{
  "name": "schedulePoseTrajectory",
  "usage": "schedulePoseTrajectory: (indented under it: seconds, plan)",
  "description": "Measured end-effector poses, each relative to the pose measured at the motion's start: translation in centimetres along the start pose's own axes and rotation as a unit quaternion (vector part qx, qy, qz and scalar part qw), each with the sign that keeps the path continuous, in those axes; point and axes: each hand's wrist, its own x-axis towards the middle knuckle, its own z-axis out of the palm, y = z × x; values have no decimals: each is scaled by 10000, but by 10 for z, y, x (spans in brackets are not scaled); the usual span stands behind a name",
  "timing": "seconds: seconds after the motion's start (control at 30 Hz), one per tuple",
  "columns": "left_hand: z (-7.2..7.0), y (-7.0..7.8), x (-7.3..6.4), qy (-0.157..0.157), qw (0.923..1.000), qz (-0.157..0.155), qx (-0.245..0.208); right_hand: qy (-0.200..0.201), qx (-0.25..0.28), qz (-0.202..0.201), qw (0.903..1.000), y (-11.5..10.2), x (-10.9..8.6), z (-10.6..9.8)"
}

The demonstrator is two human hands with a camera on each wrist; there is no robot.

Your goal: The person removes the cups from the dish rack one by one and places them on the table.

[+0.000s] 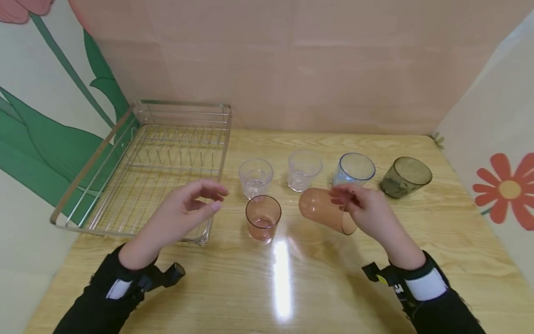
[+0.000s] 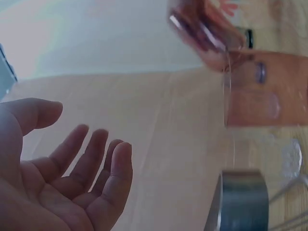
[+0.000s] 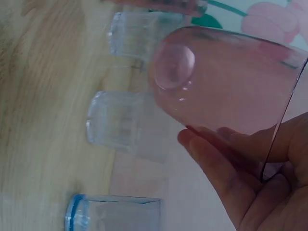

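An orange-tinted drinking glass (image 1: 318, 208) is tipped on its side in the air, its base toward the left. My right hand (image 1: 367, 206) pinches its wall near the rim between thumb and fingers, as the right wrist view shows. A second orange glass (image 1: 263, 222) stands upright on the table. My left hand (image 1: 187, 208) hovers by the right edge of the wire rack, left of that glass, with fingers loosely bent and nothing in them. Behind stand two clear glasses (image 1: 255, 178), a blue-rimmed glass (image 1: 354, 169) partly hidden by my right hand, and an olive-brown glass (image 1: 406, 177).
A metal wire dish rack (image 1: 93, 162) sits at the left of the wooden table (image 1: 233, 287), its right side close to the glasses. A pinkish sheet (image 1: 267, 69) hangs behind the table. Flower-patterned sheets (image 1: 509, 190) rise at both sides.
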Motion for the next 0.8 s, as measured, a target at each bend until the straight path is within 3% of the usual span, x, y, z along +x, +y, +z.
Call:
schedulePoseTrajectory:
  seconds: [0.2,0.5,0.8]
  plan:
    - [-12,-9,-2,303,9993,-178,-134,-589,-146,547,9967,10,9,9]
    - [-14,-20,-2,452,9985,-160,-270,-1195,-620,403,9901,16,18,22]
    - [-11,-27,-1,407,9980,-130,-467,-1432,-661,786,9844,10,24,25]
